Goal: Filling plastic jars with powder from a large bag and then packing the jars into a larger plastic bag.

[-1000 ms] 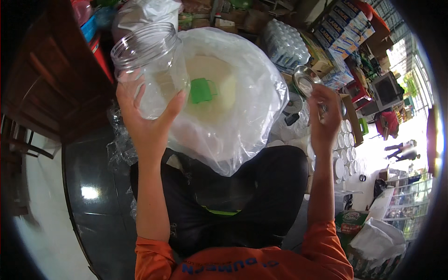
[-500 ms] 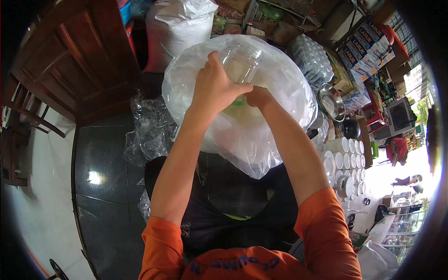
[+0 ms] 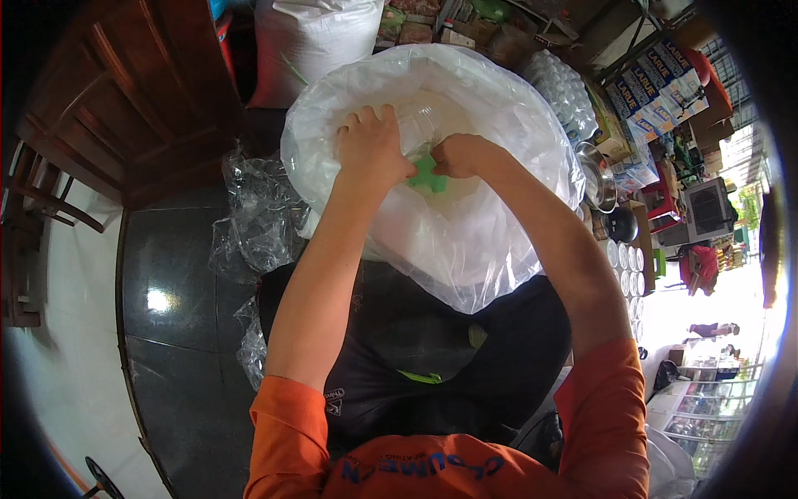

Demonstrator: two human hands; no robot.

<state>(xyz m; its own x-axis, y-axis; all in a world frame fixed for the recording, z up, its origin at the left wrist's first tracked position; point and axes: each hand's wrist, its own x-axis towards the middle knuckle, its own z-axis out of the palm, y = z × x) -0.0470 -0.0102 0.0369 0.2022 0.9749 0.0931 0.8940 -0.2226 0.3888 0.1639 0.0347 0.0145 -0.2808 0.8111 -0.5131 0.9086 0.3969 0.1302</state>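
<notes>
A large translucent plastic bag (image 3: 490, 249) stands open between my legs, with pale contents low inside. My left hand (image 3: 372, 148) is in its mouth, curved round the side of a clear plastic jar (image 3: 418, 121), fingers pointing away from me. Right of it, my right hand (image 3: 462, 156) is closed on a green plastic scoop (image 3: 427, 175), which shows only in part below the jar. The fingers of the right hand hide its grip end. How full the jar is, I cannot tell.
A white sack (image 3: 312, 50) stands behind the bag. Crumpled clear plastic (image 3: 258, 220) lies on the dark floor at left, near a wooden door (image 3: 125, 100). To the right are wrapped bottles (image 3: 557, 96), a metal bowl (image 3: 597, 176), stacked white tubs (image 3: 628, 274) and cartons (image 3: 661, 83).
The jar and my left hand have gone lower into the bag. My right elbow has swung outward, and more of the green scoop shows. The bag's mouth looks wider.
</notes>
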